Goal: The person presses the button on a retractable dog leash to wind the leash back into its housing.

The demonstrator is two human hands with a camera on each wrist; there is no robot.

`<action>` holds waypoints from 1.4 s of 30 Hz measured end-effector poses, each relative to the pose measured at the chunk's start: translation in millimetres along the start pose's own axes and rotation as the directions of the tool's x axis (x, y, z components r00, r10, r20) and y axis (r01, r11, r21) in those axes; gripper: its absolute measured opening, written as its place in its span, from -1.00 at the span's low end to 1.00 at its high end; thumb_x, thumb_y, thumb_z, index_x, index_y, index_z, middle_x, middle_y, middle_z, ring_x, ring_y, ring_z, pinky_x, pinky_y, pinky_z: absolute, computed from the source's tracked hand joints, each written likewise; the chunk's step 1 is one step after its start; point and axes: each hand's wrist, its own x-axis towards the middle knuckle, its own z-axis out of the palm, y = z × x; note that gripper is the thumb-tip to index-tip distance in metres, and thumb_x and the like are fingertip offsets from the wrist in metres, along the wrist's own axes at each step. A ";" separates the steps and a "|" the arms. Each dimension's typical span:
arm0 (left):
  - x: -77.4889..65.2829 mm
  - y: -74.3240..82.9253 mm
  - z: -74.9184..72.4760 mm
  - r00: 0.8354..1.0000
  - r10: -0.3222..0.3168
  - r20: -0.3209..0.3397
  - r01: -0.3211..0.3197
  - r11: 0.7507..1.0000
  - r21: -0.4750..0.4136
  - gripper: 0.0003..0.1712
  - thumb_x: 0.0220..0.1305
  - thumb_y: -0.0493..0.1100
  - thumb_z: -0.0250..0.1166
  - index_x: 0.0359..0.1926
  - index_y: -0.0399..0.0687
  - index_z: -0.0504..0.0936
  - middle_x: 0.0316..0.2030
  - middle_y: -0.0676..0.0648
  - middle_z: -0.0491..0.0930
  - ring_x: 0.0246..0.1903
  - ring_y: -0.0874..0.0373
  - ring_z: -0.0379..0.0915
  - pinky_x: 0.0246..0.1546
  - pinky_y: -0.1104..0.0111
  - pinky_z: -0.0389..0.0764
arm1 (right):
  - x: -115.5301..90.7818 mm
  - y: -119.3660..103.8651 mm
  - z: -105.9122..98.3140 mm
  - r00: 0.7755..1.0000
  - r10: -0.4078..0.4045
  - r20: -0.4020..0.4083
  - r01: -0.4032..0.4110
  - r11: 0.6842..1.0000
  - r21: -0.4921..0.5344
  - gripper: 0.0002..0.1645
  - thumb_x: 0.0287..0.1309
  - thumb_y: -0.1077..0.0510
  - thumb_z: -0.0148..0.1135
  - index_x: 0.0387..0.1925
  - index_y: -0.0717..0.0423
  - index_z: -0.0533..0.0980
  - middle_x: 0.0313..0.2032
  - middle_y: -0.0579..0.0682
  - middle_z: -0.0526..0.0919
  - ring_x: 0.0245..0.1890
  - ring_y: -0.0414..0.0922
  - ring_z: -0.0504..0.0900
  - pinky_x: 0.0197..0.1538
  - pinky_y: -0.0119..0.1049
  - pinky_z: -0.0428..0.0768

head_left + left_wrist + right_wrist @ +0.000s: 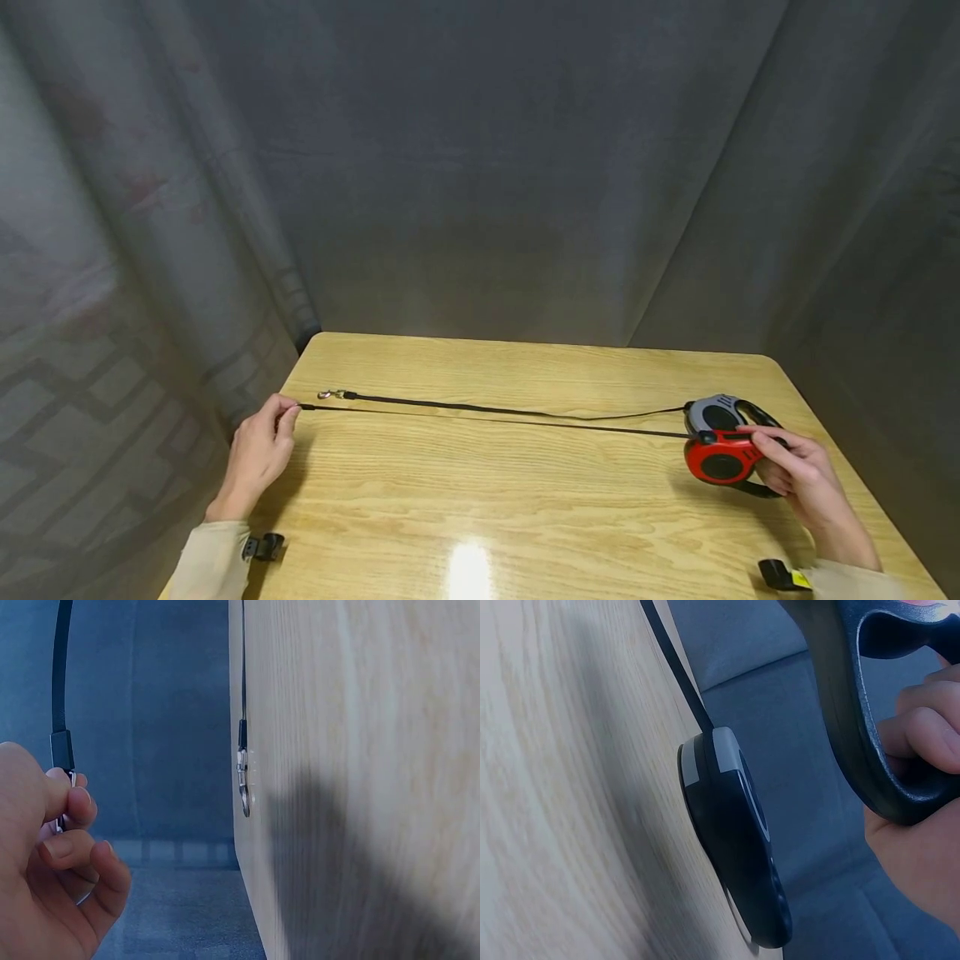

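My right hand grips the black handle of a red retractable dog leash, held over the table's right side. Its black strap runs taut across to my left hand. There, finger and thumb pinch the metal clip at the strap's end, mostly hidden by the fingers in the left wrist view. Just behind, a grey retractable leash lies on the table, overlapped by the red one in the head view. Its strap stretches left, ending in a silver snap clip near my left hand.
The wooden table has rounded far corners. A grey curtain hangs behind it and along both sides. Black wrist cameras sit at both sleeves, the left one and the right one.
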 end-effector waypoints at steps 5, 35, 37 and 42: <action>0.8 2.3 1.6 1.000 0.010 -0.006 -0.010 1.000 -0.007 -0.92 0.59 -0.24 0.23 -0.09 -0.15 0.63 -0.50 -0.01 0.52 -0.51 0.17 0.35 -0.40 0.24 0.38 | 1.6 -0.4 1.1 1.000 0.022 0.000 -0.022 1.000 -0.016 -0.32 0.57 0.50 -0.22 -0.03 -0.05 0.79 -0.62 0.05 0.02 -0.68 0.01 -0.13 -0.61 -0.15 -0.17; 1.0 8.6 7.9 0.999 -0.016 0.039 0.017 1.000 -0.014 -0.92 0.58 -0.25 0.23 -0.08 -0.15 0.64 -0.42 -0.05 0.59 -0.47 0.12 0.36 -0.38 0.26 0.36 | 9.1 -0.8 11.1 0.998 0.056 0.002 -0.056 0.996 -0.074 -0.34 0.57 0.48 -0.16 -0.06 -0.14 0.80 -0.63 0.06 0.04 -0.67 0.04 -0.11 -0.60 -0.11 -0.15; 1.5 8.5 8.2 0.999 -0.016 0.033 0.016 1.000 -0.015 -0.93 0.57 -0.25 0.23 -0.09 -0.14 0.64 -0.44 -0.03 0.57 -0.47 0.12 0.36 -0.38 0.26 0.37 | 9.7 -1.0 11.6 0.999 0.054 0.004 -0.054 0.996 -0.076 -0.34 0.57 0.48 -0.17 -0.06 -0.14 0.79 -0.63 0.06 0.04 -0.67 0.04 -0.10 -0.60 -0.11 -0.15; 2.1 7.6 8.4 1.000 -0.010 0.024 0.010 1.000 -0.013 -0.94 0.56 -0.26 0.25 -0.11 -0.12 0.65 -0.45 -0.03 0.58 -0.47 0.12 0.37 -0.37 0.23 0.39 | 10.4 -1.4 11.7 0.999 0.046 0.021 -0.045 0.997 -0.066 -0.33 0.56 0.49 -0.18 -0.04 -0.12 0.79 -0.64 0.07 0.03 -0.67 0.04 -0.11 -0.60 -0.12 -0.13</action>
